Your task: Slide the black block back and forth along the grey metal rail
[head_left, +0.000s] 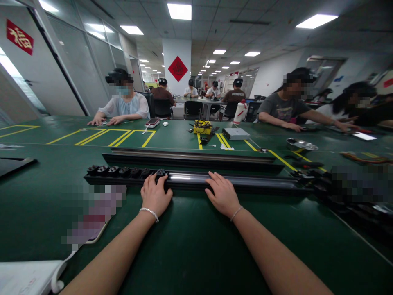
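A long black rail [245, 183] lies across the green table in front of me, with several black socket modules [116, 171] seated along its left part. My left hand [155, 194] rests on the rail, its fingers curled around the rightmost module [160, 173]. My right hand [222, 193] lies flat on the rail's near edge, fingers stretched out and together, holding nothing. A second long black rail [190, 157] lies parallel just behind the first.
The green table [196, 241] has yellow marking lines. A blurred phone-like object [92, 217] lies at my left, a white sheet [24, 278] at the near left corner. A yellow box [202, 127], a grey box [236, 133], a metal dish [301, 144] and several seated people are beyond.
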`<action>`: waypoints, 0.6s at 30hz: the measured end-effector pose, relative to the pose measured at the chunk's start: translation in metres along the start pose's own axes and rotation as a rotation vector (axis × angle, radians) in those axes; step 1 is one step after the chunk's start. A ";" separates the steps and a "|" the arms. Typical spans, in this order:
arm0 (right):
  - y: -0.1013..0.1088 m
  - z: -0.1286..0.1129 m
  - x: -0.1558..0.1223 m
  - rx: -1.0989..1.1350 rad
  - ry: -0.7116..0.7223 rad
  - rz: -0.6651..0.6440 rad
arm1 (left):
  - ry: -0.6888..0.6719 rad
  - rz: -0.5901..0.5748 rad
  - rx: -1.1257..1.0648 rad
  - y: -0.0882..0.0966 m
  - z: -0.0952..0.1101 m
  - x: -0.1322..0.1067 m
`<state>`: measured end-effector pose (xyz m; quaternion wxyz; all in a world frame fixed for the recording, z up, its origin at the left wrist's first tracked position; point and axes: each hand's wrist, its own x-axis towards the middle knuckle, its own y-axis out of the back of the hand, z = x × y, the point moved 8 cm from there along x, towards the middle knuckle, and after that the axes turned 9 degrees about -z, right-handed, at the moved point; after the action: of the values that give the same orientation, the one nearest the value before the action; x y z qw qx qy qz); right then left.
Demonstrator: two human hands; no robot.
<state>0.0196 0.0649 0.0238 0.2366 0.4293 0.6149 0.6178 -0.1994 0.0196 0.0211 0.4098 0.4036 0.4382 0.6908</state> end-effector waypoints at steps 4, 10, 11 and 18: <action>0.001 -0.001 0.000 0.001 -0.001 -0.002 | 0.001 -0.012 -0.031 -0.002 -0.002 0.001; 0.002 -0.002 0.000 -0.002 0.004 0.011 | -0.009 -0.007 -0.051 -0.005 -0.006 0.003; 0.002 -0.002 0.000 -0.002 0.004 0.013 | -0.010 -0.010 -0.055 -0.006 -0.006 0.003; 0.000 -0.001 0.000 0.003 0.005 0.001 | 0.008 -0.042 -0.055 -0.002 -0.005 0.003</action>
<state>0.0189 0.0647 0.0237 0.2344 0.4282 0.6161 0.6181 -0.2044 0.0212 0.0181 0.4332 0.3803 0.4291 0.6954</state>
